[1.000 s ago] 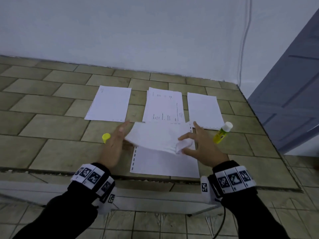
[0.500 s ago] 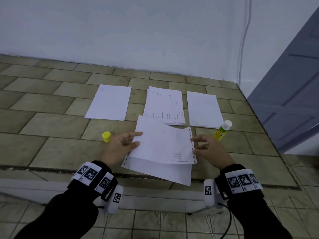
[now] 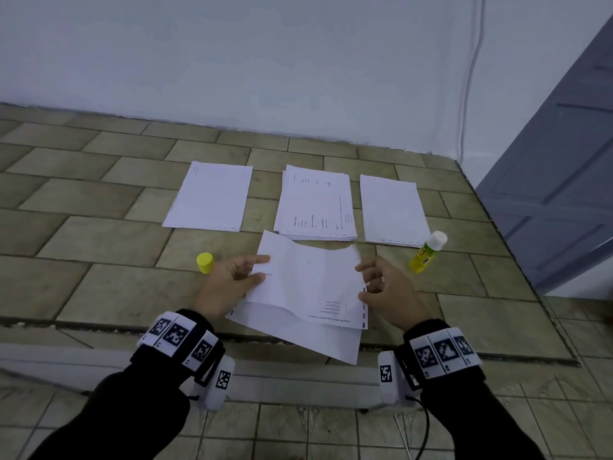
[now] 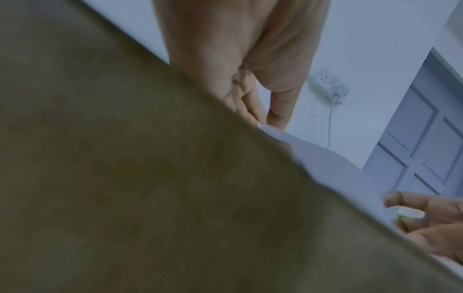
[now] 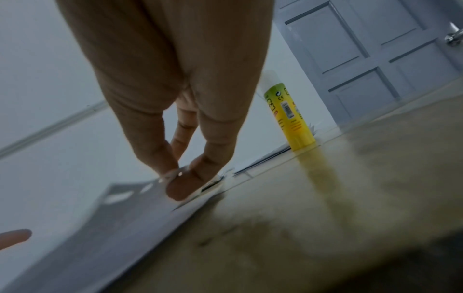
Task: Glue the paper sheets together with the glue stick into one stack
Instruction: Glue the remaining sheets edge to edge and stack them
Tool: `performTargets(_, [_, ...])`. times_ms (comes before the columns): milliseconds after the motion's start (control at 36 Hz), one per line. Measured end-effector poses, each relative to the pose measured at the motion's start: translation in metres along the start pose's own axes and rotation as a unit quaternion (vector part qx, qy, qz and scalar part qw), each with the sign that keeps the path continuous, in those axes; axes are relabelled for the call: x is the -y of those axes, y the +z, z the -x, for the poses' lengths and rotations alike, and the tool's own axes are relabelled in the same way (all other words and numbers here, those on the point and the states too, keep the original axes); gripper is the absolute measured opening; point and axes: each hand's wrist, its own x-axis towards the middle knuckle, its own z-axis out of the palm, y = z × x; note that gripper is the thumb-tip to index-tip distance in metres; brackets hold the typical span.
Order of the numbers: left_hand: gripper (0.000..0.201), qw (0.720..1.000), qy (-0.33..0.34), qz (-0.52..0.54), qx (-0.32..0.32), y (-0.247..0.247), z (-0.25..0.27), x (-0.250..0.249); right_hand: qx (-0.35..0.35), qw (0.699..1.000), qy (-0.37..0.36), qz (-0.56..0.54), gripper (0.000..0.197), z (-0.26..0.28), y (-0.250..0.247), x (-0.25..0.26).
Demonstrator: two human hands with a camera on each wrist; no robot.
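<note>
A printed paper sheet (image 3: 311, 280) hangs slightly bowed over a second sheet (image 3: 318, 340) that lies at the tiled ledge's front edge. My left hand (image 3: 232, 280) pinches the upper sheet's left edge. My right hand (image 3: 384, 287) pinches its right edge between thumb and fingers (image 5: 190, 178). The uncapped yellow glue stick (image 3: 426, 252) lies on the ledge to the right of my right hand, and its yellow cap (image 3: 205, 262) stands just left of my left hand. In the left wrist view my left hand (image 4: 265, 119) holds the sheet's edge (image 4: 325, 158).
Three more lots of paper lie in a row behind: a left sheet (image 3: 210, 197), a printed middle stack (image 3: 316, 204) and a right sheet (image 3: 391, 210). The tiled ledge (image 3: 83, 240) ends at a white wall behind and drops off in front. A blue-grey door (image 3: 560, 167) stands at the right.
The held sheet was folded and raised a second ago; it has since been unfolded and lowered over the bottom sheet, which has slid towards the front edge. Both hands came nearer to me.
</note>
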Motion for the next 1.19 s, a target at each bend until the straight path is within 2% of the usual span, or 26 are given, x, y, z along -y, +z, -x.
performTargets(111, [0.028,1.0,-0.01,0.012,-0.004,-0.001,0.0,0.003,-0.012,1.0,0.007,0.024,0.034,-0.001,0.0,0.0])
performTargets(250, [0.028,1.0,-0.016,0.02,-0.003,-0.003,0.001,0.005,-0.026,0.999,0.029,-0.024,0.026,0.004,0.001,0.002])
performTargets(472, [0.027,0.999,-0.023,0.034,-0.003,-0.005,0.001,0.005,0.022,0.996,0.083,0.005,0.017,0.011,0.015,-0.001])
performTargets(583, [0.023,0.999,-0.015,0.031,0.002,-0.004,0.003,0.001,0.011,0.997,0.058,0.059,0.022,0.006,0.008,0.0])
performTargets(861, [0.027,0.992,0.044,-0.115,0.009,-0.001,-0.001,0.001,0.024,0.996,0.035,0.077,0.036,-0.006,-0.004,-0.004])
performTargets(1028, [0.03,0.98,0.06,-0.187,0.025,-0.002,-0.004,0.01,-0.008,0.994,-0.001,0.113,0.039,-0.003,0.002,-0.008])
performTargets(1194, [0.029,0.978,0.062,-0.199,0.019,-0.001,-0.007,0.011,-0.007,0.986,-0.033,0.165,0.043,-0.002,0.0,-0.006])
